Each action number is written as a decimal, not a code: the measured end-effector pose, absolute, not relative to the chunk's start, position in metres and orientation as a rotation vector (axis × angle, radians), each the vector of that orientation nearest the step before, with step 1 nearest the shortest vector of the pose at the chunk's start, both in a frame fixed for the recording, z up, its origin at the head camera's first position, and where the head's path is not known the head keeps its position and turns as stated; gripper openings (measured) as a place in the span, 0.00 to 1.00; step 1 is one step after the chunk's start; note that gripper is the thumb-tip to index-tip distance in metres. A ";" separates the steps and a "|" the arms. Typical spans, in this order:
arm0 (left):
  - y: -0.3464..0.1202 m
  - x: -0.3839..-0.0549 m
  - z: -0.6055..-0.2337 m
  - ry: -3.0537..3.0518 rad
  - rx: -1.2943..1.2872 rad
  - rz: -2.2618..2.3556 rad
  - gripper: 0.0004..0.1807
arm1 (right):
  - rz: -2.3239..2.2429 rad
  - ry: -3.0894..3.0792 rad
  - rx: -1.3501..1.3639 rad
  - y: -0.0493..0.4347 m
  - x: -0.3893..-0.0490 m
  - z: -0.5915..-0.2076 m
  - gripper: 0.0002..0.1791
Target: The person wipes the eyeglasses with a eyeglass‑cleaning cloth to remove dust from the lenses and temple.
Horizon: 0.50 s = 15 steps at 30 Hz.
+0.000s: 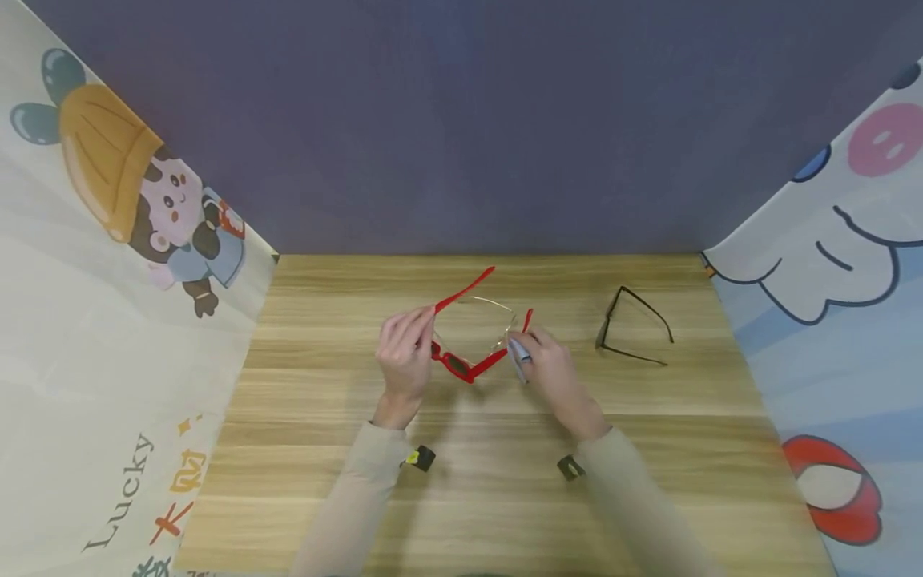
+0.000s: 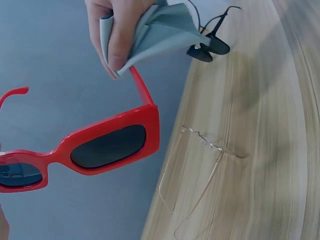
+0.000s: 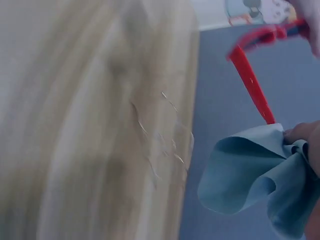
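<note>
Three pairs of glasses show: one red pair (image 1: pixel 469 353) held above the wooden surface (image 1: pixel 324 481), one thin wire pair (image 2: pixel 200 165) lying under it, one black pair (image 1: pixel 630 328) well apart to the right. The left hand (image 1: pixel 404 357) pinches the red pair's left end; its front runs left to right, arms pointing away. The right hand (image 1: pixel 551 369) pinches one blue-grey cloth (image 2: pixel 160 30) round the right arm, fingers curled.
</note>
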<state>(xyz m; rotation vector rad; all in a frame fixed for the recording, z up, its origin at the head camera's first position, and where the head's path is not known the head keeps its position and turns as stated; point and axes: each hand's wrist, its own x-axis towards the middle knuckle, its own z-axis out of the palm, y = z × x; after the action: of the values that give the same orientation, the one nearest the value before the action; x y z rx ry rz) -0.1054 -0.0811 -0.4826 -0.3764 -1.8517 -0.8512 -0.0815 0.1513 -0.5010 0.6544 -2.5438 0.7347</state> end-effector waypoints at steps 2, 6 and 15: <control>-0.082 -0.106 -0.483 -1.848 -0.383 -0.848 0.07 | 0.777 -2.553 0.597 0.157 -0.090 -0.497 0.17; -0.082 -0.106 -0.484 -1.843 -0.392 -0.848 0.08 | 0.836 -2.571 0.512 0.165 -0.099 -0.493 0.12; -0.078 -0.107 -0.486 -1.823 -0.341 -0.853 0.08 | 0.692 -2.565 0.679 0.146 -0.080 -0.510 0.21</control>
<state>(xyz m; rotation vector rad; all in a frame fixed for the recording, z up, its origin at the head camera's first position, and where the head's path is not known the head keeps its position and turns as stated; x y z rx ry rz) -0.1069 -0.0783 -0.4864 -0.3411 -1.8231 -0.8534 -0.0798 0.1458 -0.5101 0.6795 -2.5650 0.6923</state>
